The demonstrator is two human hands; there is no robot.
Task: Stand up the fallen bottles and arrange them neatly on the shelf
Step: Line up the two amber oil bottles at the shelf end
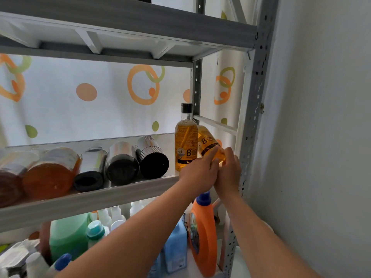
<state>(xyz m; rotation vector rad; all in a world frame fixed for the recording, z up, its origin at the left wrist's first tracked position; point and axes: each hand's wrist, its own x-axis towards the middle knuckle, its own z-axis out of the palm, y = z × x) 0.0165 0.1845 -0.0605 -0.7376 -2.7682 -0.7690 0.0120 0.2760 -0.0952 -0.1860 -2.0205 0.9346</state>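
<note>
Both hands meet on 1 tilted amber-liquid clear bottle [208, 144] at the grey shelf's [112, 194] right end: left hand [197, 174] and right hand [228, 170] grasping its base.

shelf [112, 194], fallen bottles [120, 163], upright bottle [186, 141]

The shelf [120, 195] is viewed close up from head height, angled slightly leftward, with a wall [321, 137] at right.
</note>
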